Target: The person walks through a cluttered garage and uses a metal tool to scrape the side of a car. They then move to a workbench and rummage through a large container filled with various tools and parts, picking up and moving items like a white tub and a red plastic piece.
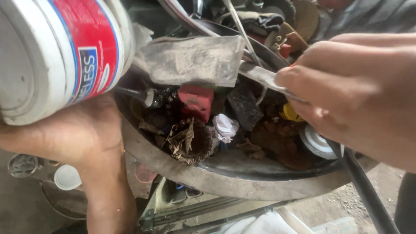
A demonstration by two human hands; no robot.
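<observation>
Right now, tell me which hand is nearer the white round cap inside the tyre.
Right. The right hand hangs just above the white round cap, pinching a grey strip. The left hand sits across the tyre, holding a white tub.

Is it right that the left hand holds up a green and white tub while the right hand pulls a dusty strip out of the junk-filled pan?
Not quite. In the head view the tub in the left hand is red and white with blue trim, not green. The rest holds: the right hand pinches a dusty strip above the junk-filled pan.
</observation>
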